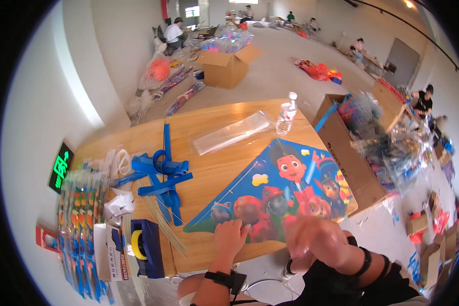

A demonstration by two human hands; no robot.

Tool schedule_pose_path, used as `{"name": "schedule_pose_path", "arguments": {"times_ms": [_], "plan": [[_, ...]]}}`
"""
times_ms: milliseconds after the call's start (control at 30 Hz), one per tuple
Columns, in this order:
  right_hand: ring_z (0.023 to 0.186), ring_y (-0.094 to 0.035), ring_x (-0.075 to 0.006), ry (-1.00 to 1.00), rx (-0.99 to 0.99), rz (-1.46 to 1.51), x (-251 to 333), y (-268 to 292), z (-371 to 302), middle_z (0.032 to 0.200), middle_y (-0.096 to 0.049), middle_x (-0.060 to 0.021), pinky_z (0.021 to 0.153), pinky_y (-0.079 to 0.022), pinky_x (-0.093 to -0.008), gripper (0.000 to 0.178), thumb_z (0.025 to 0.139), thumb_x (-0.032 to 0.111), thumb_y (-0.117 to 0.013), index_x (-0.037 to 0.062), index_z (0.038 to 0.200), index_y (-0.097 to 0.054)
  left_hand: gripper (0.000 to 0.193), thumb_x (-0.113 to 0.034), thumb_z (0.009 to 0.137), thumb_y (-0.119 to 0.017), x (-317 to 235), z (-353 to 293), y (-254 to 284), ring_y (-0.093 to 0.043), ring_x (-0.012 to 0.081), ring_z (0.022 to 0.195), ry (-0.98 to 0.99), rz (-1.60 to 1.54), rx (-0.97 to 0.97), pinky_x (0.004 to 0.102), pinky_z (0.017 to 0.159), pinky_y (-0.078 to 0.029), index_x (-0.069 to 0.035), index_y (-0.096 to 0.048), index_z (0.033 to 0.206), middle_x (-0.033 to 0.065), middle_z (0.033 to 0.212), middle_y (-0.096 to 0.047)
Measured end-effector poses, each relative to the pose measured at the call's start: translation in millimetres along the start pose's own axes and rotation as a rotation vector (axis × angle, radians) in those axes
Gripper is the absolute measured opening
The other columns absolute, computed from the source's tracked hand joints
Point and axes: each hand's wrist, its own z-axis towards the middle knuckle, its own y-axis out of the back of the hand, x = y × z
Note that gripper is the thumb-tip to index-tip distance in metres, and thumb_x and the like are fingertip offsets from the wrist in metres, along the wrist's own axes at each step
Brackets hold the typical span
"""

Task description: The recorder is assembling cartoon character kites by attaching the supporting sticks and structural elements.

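Observation:
A triangular kite (260,179), printed with cartoon figures on blue, lies spread over the right part of the wooden table. My left hand (230,238) rests on its lower edge, fingers laid on the sheet and thumb apart. Over the kite's lower right part is my right hand (316,238), curled and smeared by motion; whether it holds anything does not show. Thin pale rods (164,227) lie left of the kite. Beyond them sits a tangle of blue strips (163,176).
A tape dispenser (147,248) stands at the table's near left, beside packaged colourful goods (81,224). Farther back are a clear plastic sleeve (233,133) and a bottle (286,115). An open carton (349,153) adjoins the table's right side. Several people work in the background.

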Motion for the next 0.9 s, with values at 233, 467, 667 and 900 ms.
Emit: {"name": "schedule_pose_path", "arguments": {"times_ms": [233, 467, 667, 900], "plan": [[0.062, -0.060, -0.0214, 0.408, 0.450, 0.532, 128, -73, -10, 0.080, -0.065, -0.0101, 0.057, -0.043, -0.0343, 0.024, 0.099, 0.010, -0.052, -0.0012, 0.091, -0.072, 0.030, -0.034, 0.093, -0.068, -10, -34, 21, -0.062, 0.0373, 0.077, -0.099, -0.028, -0.043, 0.0509, 0.075, -0.048, -0.007, -0.063, 0.080, 0.0120, 0.077, -0.062], [0.060, -0.056, -0.0233, 0.457, 0.496, 0.549, 178, -109, -47, 0.079, -0.063, -0.0078, 0.057, -0.040, -0.0361, 0.024, 0.100, 0.011, -0.052, 0.0031, 0.085, -0.069, 0.022, -0.029, 0.094, -0.066, 15, -84, 79, -0.067, 0.0367, 0.089, 0.056, -0.199, 0.096, 0.0485, 0.078, -0.052, -0.007, -0.068, 0.092, 0.0158, 0.091, -0.069], [0.060, -0.056, -0.0231, 0.545, 0.515, 0.641, 196, -127, -75, 0.080, -0.062, -0.0077, 0.055, -0.037, -0.0364, 0.028, 0.103, 0.015, -0.050, 0.0049, 0.084, -0.068, 0.014, -0.016, 0.096, -0.065, 90, -156, 150, -0.067, 0.0252, 0.082, 0.411, -0.233, -0.594, 0.0368, 0.076, -0.053, -0.003, -0.070, 0.100, 0.0132, 0.089, -0.069], [0.062, -0.058, -0.0216, 0.525, 0.680, 0.409, 197, -104, -100, 0.080, -0.061, -0.0078, 0.055, -0.040, -0.0353, 0.022, 0.101, 0.012, -0.053, 0.0045, 0.086, -0.067, 0.032, -0.026, 0.102, -0.057, 178, -227, 172, -0.063, 0.0294, 0.088, 0.684, -0.112, -0.747, 0.0413, 0.080, -0.050, 0.002, -0.072, 0.094, 0.0161, 0.094, -0.068]]}}
